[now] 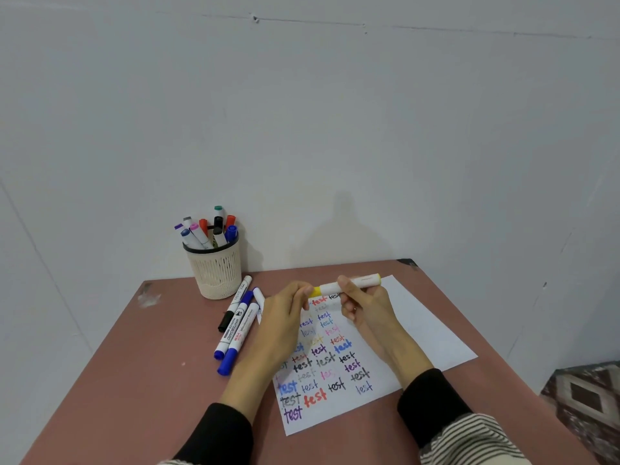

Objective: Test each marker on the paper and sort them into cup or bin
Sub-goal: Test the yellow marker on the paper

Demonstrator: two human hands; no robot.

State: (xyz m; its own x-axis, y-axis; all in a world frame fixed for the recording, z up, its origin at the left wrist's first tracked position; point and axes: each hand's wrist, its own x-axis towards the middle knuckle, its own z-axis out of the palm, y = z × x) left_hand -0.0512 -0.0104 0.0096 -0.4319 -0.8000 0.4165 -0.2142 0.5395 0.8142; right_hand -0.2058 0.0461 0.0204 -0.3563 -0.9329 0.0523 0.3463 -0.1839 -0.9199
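The yellow marker (349,284) is light, stiff, smooth plastic; right hand (362,305) clamps its barrel, left hand (285,313) pinches the yellow cap; grip mid-barrel above the paper (419,323).

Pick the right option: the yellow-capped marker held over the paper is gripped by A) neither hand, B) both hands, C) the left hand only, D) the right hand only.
B: the right hand grips the barrel of the yellow-capped marker while the left hand pinches its yellow cap end, above the paper.
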